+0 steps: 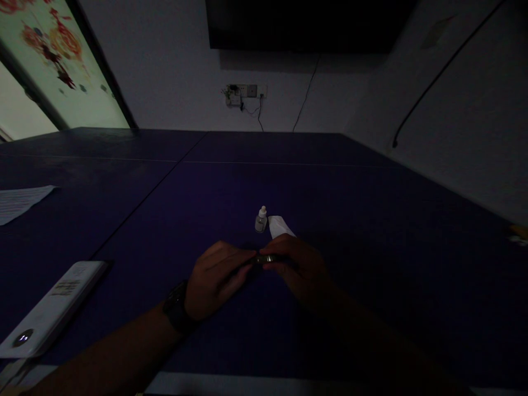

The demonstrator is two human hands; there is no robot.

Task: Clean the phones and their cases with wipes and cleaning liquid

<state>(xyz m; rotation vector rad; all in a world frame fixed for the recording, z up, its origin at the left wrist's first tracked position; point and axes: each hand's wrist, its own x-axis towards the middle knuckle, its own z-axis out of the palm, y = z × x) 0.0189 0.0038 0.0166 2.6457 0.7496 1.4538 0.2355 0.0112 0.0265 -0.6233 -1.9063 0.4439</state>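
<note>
Head view: toward the table's (223, 192) near edge, the left hand (214, 275) and right hand (307, 269) pinch a small shiny object (265, 259) from opposite sides, likely to steady it.

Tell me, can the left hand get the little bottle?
Probably yes: the little bottle stands just beyond the left hand, and nothing seems to block the way. That hand's fingertips are at a small shiny object, though, so it may need to leave that first.
</note>
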